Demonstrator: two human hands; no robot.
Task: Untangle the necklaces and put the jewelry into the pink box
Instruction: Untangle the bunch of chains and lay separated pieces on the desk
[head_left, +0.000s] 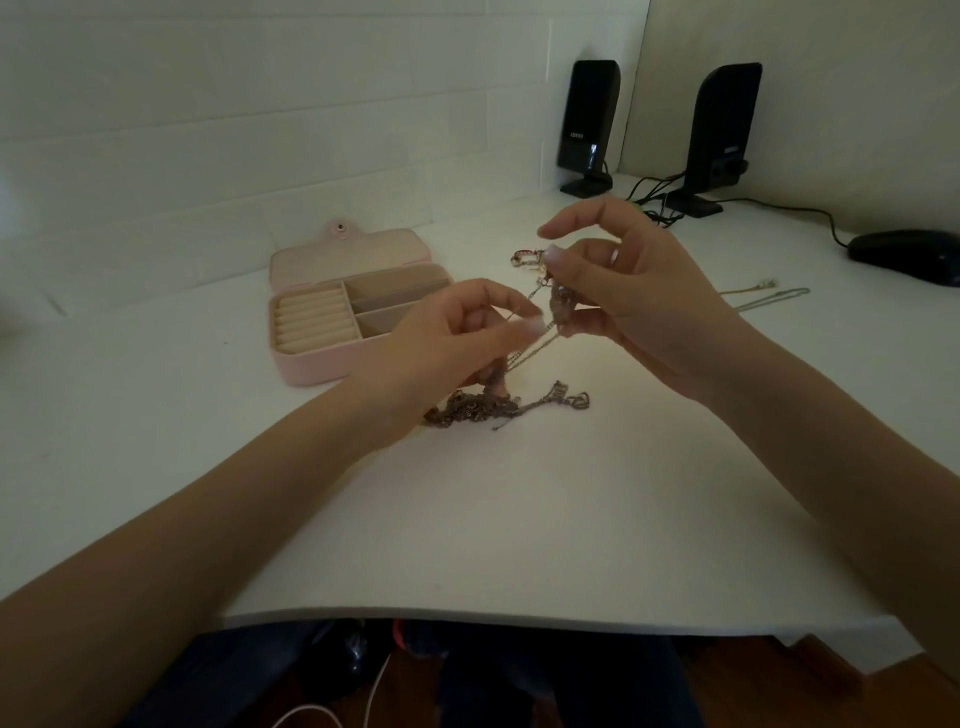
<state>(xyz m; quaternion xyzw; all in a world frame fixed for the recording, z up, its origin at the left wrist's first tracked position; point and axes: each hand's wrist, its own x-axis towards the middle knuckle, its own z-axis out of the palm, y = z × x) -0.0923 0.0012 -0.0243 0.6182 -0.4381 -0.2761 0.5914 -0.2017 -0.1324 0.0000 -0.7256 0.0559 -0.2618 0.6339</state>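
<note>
Above one pink box, two hands pinch necklaces.

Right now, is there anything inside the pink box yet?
The pink box is open and shows only bare ring rolls and two bare compartments. The left hand covers its right end, so that corner cannot be checked. The tangled necklaces lie outside on the table.
</note>
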